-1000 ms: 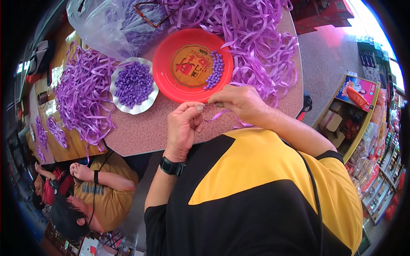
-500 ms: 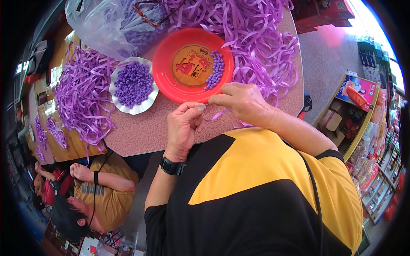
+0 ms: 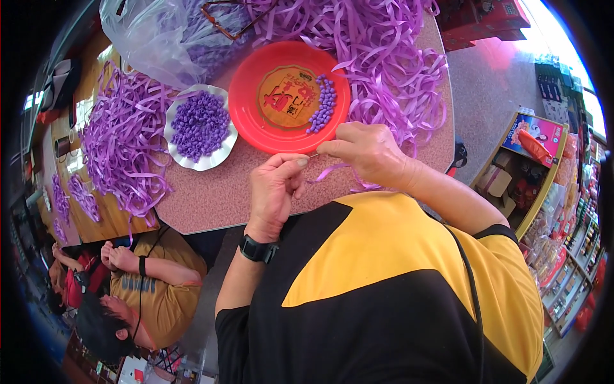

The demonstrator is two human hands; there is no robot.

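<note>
My left hand (image 3: 274, 191), a dark watch on its wrist, is closed in a pinch just in front of the red plate (image 3: 244, 125). Opposite it, my right hand (image 3: 369, 155) also pinches, its fingertips by the plate's near right rim. A thin needle-like piece (image 3: 313, 155) spans the small gap between the two pinches; its exact kind is too small to make out. Below my right fingers a purple ribbon (image 3: 329, 171) curls loosely. Purple beads (image 3: 322, 105) lie along the plate's right side. A white scalloped dish (image 3: 204, 164) to the left is heaped with purple beads (image 3: 199, 125).
Purple ribbons (image 3: 396, 70) pile up at the far right of the pink table (image 3: 198, 205), and another ribbon heap (image 3: 121, 141) lies left. A clear plastic bag (image 3: 150, 45) and glasses (image 3: 224, 25) sit at the back. A co-worker (image 3: 160, 281) sits at the left.
My right hand has shifted very slightly right, away from my left, so a little more of the thin piece shows. My left hand stays almost still.
</note>
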